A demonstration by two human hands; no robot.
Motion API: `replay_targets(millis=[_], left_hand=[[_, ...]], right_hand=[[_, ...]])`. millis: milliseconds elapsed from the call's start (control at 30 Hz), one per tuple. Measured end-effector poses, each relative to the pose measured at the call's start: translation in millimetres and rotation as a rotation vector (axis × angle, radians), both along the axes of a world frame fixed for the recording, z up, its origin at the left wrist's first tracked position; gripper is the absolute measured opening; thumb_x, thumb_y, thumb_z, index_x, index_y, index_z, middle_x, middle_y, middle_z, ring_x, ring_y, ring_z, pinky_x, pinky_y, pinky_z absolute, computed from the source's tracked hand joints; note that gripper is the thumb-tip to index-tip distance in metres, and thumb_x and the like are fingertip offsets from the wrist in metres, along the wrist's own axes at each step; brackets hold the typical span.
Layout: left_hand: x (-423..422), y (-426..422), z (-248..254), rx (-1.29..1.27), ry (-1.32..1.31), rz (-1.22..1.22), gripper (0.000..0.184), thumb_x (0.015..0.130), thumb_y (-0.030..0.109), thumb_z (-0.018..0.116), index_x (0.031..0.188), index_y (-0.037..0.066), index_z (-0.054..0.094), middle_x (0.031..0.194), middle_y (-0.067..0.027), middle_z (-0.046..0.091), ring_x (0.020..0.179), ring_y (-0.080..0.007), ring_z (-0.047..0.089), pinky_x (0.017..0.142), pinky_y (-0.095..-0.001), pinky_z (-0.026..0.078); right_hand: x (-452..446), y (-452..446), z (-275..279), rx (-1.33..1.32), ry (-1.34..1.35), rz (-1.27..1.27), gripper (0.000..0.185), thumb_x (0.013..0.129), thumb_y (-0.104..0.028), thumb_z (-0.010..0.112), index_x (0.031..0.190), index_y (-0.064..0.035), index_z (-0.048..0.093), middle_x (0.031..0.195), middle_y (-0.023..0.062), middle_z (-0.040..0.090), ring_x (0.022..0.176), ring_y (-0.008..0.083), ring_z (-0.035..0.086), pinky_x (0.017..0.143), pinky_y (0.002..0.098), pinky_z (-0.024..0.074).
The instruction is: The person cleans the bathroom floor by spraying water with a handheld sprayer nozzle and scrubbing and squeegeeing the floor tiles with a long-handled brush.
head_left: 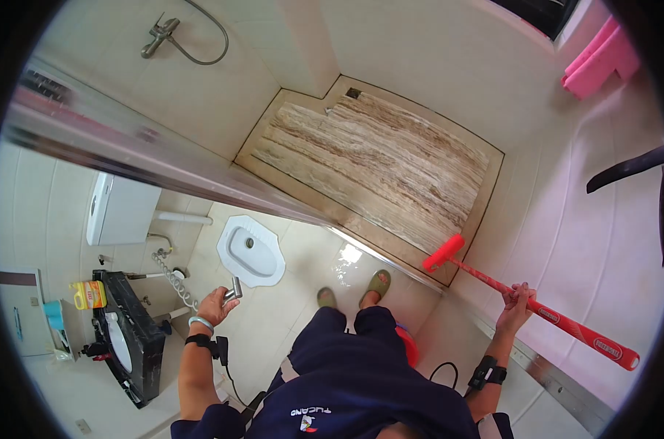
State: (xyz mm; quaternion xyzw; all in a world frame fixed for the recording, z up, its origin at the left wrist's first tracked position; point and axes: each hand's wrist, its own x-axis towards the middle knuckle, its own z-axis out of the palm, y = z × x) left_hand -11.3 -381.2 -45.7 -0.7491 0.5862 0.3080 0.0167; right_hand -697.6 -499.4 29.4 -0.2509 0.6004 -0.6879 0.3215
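My left hand (212, 306) is wrapped round a metal handheld sprayer (234, 290), whose coiled hose (174, 280) runs up to the wall beside the squat toilet (250, 251). My right hand (517, 303) grips a red pole (566, 328) around its middle. At the pole's far end is a short red crosswise head (444, 253), over the near right corner of the shower floor (376, 172). The head's exact kind and whether it touches the floor I cannot tell.
A raised sill and sliding glass door frame (200, 186) divide the toilet side from the shower. At left stand a black-edged washbasin (119, 340) and a yellow bottle (89, 295). Part of a red bucket-like object (407, 345) shows behind my leg. The tiles near my feet look wet.
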Motion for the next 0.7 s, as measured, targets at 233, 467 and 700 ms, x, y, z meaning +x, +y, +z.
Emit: replay_targets(millis=[233, 467, 700], left_hand=[[9, 39, 1, -0.068, 0.061, 0.107, 0.053, 0.082, 0.049, 0.064, 0.107, 0.004, 0.052, 0.091, -0.0181, 0.062, 0.085, -0.0349, 0.060, 0.076, -0.0402, 0.049], [64, 143, -3, -0.369, 0.065, 0.340, 0.049, 0.081, 0.039, 0.069, 0.106, 0.001, 0.051, 0.093, -0.0204, 0.061, 0.086, -0.0377, 0.060, 0.075, -0.0416, 0.049], [149, 277, -10, -0.563, -0.068, 0.664, 0.033, 0.083, 0.017, 0.065, 0.106, 0.002, 0.048, 0.095, -0.0216, 0.059, 0.088, -0.0382, 0.059, 0.074, -0.0421, 0.048]], right_hand=[[41, -1, 6, 0.066, 0.054, 0.078, 0.023, 0.091, -0.016, 0.058, 0.072, -0.0109, 0.045, 0.072, 0.0012, 0.048, 0.073, 0.0104, 0.054, 0.064, 0.0291, 0.0563], [124, 22, 29, 0.132, 0.143, 0.197, 0.029, 0.091, -0.020, 0.058, 0.070, -0.0106, 0.042, 0.069, 0.0011, 0.046, 0.063, 0.0088, 0.048, 0.059, 0.0264, 0.0561], [243, 62, 50, 0.154, 0.424, 0.496, 0.028, 0.089, -0.014, 0.057, 0.067, -0.0108, 0.040, 0.065, -0.0001, 0.043, 0.054, 0.0077, 0.043, 0.049, 0.0262, 0.0554]])
